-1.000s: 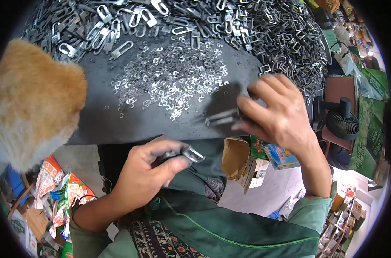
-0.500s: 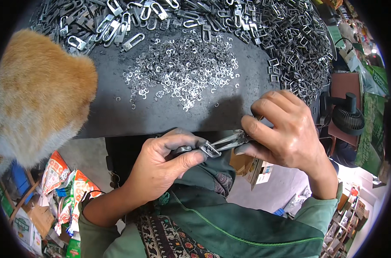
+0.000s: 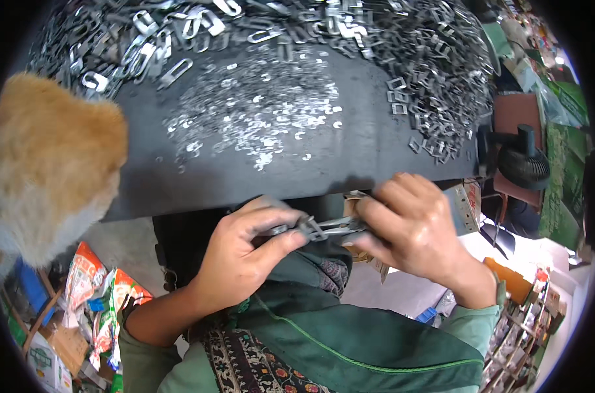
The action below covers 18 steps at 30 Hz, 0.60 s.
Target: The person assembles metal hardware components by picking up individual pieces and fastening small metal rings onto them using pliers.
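Pinched between the thumb and fingers of my left hand (image 3: pixel 245 252) is a small metal buckle (image 3: pixel 310 228), with a frame-like end facing right. My right hand (image 3: pixel 412 219) is closed around needle-nose pliers (image 3: pixel 340 227). The pliers' jaws point left and meet the buckle; motion blur hides exactly what they grip. Both hands are just in front of the dark table's (image 3: pixel 225 187) near edge, above my lap. Beyond them on the table lies a spread of small C-shaped metal rings (image 3: pixel 265 128).
Long looped metal pieces (image 3: pixel 147 52) heap at the back left, rectangular metal frames (image 3: pixel 441 92) at the right. An orange-and-white furry animal (image 3: pixel 55 170) sits against the table's left side. A small black fan (image 3: pixel 525 164) stands right; colourful bags (image 3: pixel 85 275) lie lower left.
My right hand has moved left and slightly down, and the pliers' jaws now sit closer to my left fingers. The whole view has shifted a little.
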Available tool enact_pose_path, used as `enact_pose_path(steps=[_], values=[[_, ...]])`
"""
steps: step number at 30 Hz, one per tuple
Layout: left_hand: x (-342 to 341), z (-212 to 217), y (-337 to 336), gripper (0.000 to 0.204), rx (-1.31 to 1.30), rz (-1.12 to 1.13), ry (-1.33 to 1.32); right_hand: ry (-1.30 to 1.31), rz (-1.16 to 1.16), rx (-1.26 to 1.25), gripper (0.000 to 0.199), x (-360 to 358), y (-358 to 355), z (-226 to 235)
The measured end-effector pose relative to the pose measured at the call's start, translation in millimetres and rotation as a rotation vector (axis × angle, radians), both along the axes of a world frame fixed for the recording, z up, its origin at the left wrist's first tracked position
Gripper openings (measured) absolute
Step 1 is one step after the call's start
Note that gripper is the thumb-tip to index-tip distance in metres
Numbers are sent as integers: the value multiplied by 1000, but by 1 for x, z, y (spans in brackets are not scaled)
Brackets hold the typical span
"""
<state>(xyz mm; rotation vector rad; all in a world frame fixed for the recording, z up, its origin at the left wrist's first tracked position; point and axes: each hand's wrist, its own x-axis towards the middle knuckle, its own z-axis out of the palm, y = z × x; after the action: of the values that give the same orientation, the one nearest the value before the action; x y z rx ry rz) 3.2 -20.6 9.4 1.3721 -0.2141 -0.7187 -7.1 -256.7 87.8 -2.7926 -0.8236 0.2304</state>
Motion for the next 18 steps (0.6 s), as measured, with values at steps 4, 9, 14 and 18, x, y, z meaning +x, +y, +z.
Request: enact_pose_path(steps=[4, 9, 14, 18], values=[[-11, -8, 13, 20, 60, -64, 285, 26, -95, 116, 31, -17, -1, -16], [-28, -67, 48, 26, 107, 92, 370, -360, -540, 110, 25, -24, -58, -47], [-27, -78, 38, 25, 172, 169, 242, -555, -821, 43, 20, -10, -91, -72], [-28, -50, 16, 23, 130, -21, 155, -636, -650, -87, 24, -10, -85, -82]])
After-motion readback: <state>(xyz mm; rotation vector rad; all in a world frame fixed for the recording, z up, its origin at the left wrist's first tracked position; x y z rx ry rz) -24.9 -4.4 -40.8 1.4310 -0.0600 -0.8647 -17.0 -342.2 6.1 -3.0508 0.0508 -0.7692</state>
